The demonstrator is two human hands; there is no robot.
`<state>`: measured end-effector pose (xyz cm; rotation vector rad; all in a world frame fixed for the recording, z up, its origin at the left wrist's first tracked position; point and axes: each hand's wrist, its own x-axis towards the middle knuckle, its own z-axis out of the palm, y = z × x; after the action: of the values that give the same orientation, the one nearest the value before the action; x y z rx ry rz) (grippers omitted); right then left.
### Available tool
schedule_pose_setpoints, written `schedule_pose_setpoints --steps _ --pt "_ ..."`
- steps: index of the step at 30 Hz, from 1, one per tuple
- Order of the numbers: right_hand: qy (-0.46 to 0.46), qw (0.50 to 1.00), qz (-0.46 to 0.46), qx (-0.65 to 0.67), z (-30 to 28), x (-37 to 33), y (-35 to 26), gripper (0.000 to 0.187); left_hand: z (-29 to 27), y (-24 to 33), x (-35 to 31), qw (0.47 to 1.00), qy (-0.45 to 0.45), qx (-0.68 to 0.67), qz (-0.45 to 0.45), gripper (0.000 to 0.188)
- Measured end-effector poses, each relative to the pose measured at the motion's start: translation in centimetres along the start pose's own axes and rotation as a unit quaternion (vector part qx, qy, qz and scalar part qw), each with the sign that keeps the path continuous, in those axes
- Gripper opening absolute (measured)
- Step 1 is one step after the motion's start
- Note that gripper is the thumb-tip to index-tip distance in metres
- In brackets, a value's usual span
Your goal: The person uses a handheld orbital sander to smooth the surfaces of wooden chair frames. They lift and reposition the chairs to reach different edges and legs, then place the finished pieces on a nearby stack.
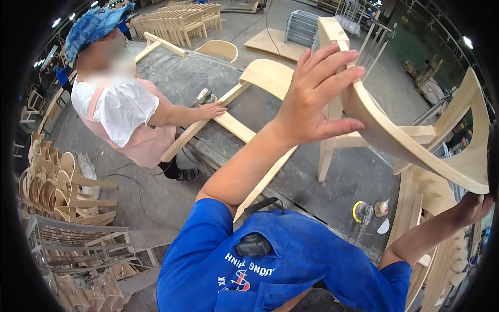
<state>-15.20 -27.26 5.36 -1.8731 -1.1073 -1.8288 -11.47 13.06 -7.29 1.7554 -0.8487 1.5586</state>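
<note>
A pale wooden chair frame [387,130] with a wide curved rail stands tilted over the dark worktable [332,200]. My left hand [317,96] lies against the rail's upper part, fingers stretched and spread, thumb apart. At the far right, my right hand [473,207] is curled at the lower end of the curved rail; its fingers are partly hidden. Close to the frame on the table sits a sander [362,212] with a yellow-edged pad. Beside it are a small container [381,208] and a white scrap [383,226].
Across the table, a co-worker in a pink apron [125,140] has a hand on another wooden chair frame [234,120], near a second sander [204,97]. Chair frames [62,182] are stacked at left, above a metal rack [78,239]. Curved wooden parts [431,244] stand at right. A cable crosses the floor.
</note>
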Motion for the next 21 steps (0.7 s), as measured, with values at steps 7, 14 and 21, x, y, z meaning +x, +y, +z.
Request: schedule_pose_setpoints --steps 7,14,21 --pt "0.032 0.983 0.14 0.113 0.1 -1.9 2.7 0.047 -0.9 3.2 0.9 0.998 -0.06 -0.005 0.031 0.073" --pt "0.023 0.994 0.077 0.069 0.6 -1.7 5.1 0.062 -0.4 3.2 0.3 0.998 -0.035 -0.053 0.009 0.07" --pt "-0.006 0.998 0.063 -0.004 3.4 0.4 3.9 0.05 -0.4 4.9 2.1 0.998 -0.049 -0.05 0.012 0.072"
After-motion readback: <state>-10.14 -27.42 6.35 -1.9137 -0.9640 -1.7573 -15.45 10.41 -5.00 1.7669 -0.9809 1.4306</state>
